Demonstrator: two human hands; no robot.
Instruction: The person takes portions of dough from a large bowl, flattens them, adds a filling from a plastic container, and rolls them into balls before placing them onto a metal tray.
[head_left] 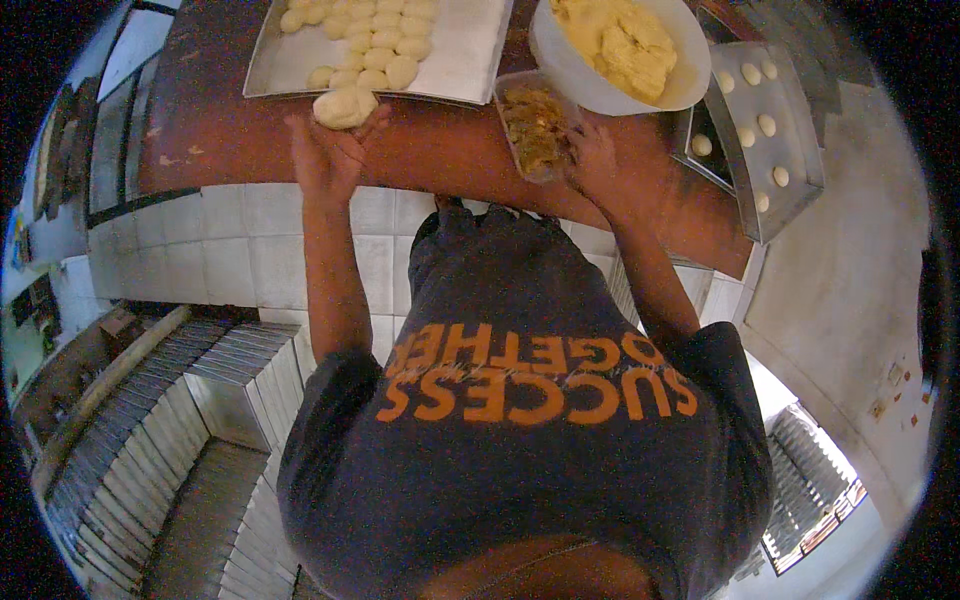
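Observation:
A pale, flattened dough piece rests on the fingers of my left hand, which is turned palm up by the front edge of a metal tray. Rows of small dough balls lie on that tray. My right hand is at the right rim of a clear plastic container of brownish-orange filling. Its fingers are bent at the rim beside the filling. What they grip, if anything, is hidden.
A large white bowl of yellow dough stands behind the container. To its right, metal trays carry several spaced dough balls. Everything sits on a reddish-brown table. Stacked trays fill the lower left.

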